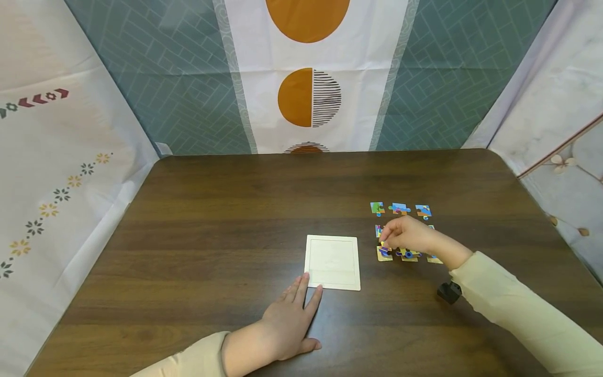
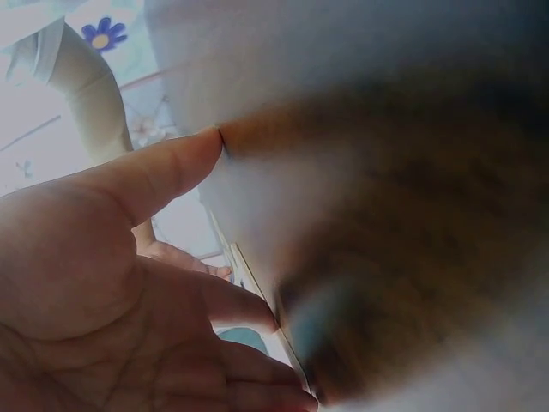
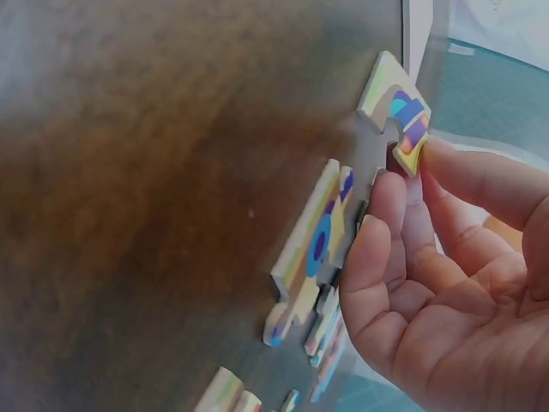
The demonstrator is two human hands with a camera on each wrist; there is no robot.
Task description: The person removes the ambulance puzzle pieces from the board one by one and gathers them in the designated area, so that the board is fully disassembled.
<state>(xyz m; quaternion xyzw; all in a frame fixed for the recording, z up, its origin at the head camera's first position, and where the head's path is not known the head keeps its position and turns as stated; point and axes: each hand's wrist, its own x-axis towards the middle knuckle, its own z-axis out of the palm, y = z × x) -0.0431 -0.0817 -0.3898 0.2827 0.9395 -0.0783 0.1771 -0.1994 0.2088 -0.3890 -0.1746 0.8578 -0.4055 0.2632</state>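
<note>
My right hand (image 1: 409,234) pinches a jigsaw puzzle piece (image 3: 401,110) by one end, between thumb and fingers. That piece is yellow, blue and purple; in the head view it shows at the near left of the loose puzzle pieces (image 1: 399,208). Whether it is off the table, I cannot tell. To the left lies a flat, pale square puzzle tray (image 1: 333,263) with a raised border. My left hand (image 1: 291,320) lies with fingers spread, its fingertips touching the tray's near left corner and edge. The right hand covers some middle pieces in the head view.
The puzzle pieces lie in loose rows on the dark wooden table (image 1: 226,209), right of the tray. Another piece with a blue wheel (image 3: 320,243) lies close beside the right hand. A small black device (image 1: 449,292) sits under the right wrist. Patterned cloths surround the table.
</note>
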